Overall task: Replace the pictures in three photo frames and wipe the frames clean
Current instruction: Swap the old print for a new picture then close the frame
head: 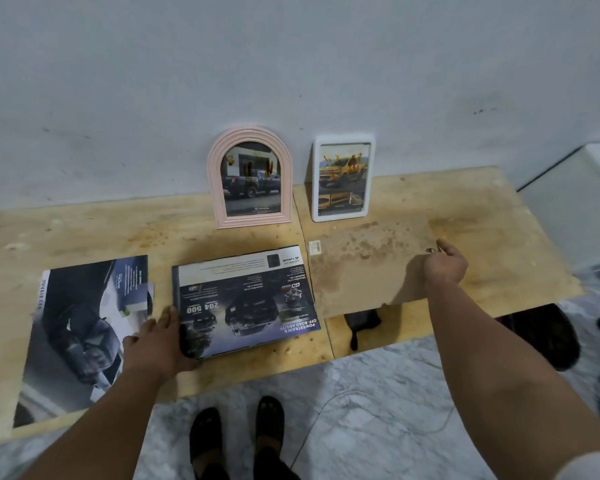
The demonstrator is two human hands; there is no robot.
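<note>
Brown backing board [368, 268] lies flat, right hand [444, 263] pinching its far-right edge clip; left hand [160, 341] rests flat-fingered beside the brochure [246, 299].

Both arms were extended forward; the left hand [160, 341] was laid flat, fingers straight, while the right hand [444, 263] was curled.

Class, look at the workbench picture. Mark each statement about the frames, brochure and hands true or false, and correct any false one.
1. The pink arched frame stands against the wall. True.
2. The white rectangular frame lies flat on the table. False: it stands upright, right of the pink one.
3. The left hand rests on the car brochure. True.
4. The right hand holds a cloth. False: it is at the brown backing board's right edge.
</note>
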